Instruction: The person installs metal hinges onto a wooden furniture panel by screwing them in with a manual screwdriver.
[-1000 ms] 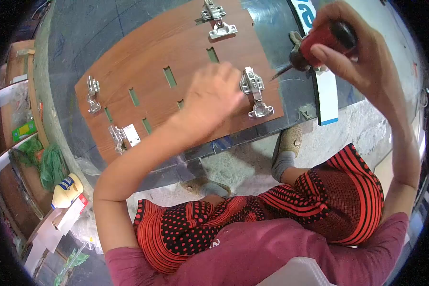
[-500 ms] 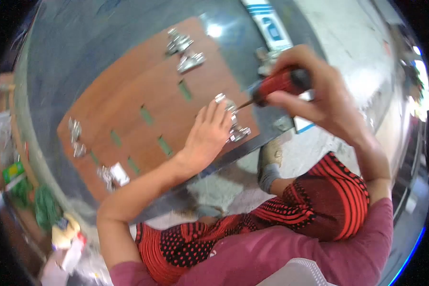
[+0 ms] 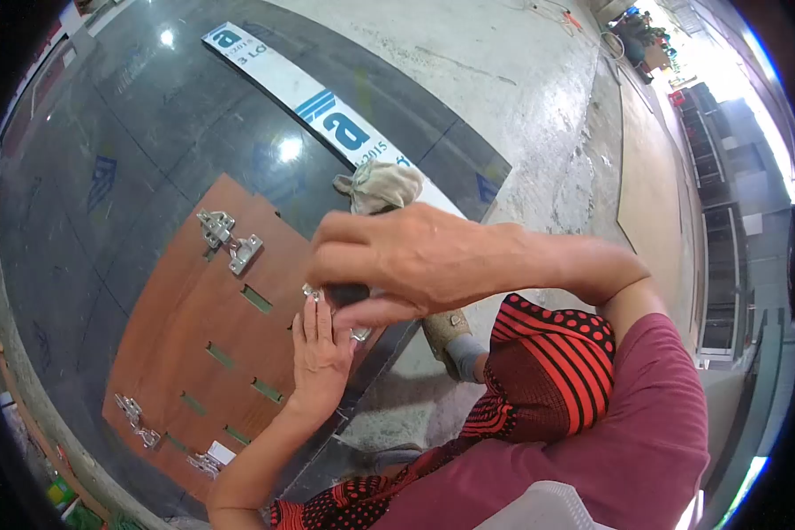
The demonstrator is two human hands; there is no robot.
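Note:
In my right hand point(image 3: 397, 265) is a screwdriver point(image 3: 349, 295); its black handle end shows between my curled fingers, while its shaft and tip are hidden. Beneath it, a metal cabinet hinge point(image 3: 360, 334) lies near the right edge of the brown wooden panel point(image 3: 181, 340), mostly covered by my hands. My left hand point(image 3: 320, 358) rests on that hinge with its fingers stretched out. Another hinge point(image 3: 230, 240) sits at the panel's upper corner. Two more metal hinges, one at the left point(image 3: 137, 421) and one lower down point(image 3: 205, 463), lie farther off.
The panel, cut with several narrow slots, lies on a dark sheet point(image 3: 132, 212). Beyond my right hand are a cloth glove point(image 3: 384, 184) and a long white lettered strip point(image 3: 274, 75). A foot point(image 3: 446, 336) stands close to the sheet's edge on the concrete floor point(image 3: 503, 115).
The view has swung, bringing more floor and the white strip into sight. My right hand has turned over the screwdriver, now above the hinge. My left hand stays on the hinge.

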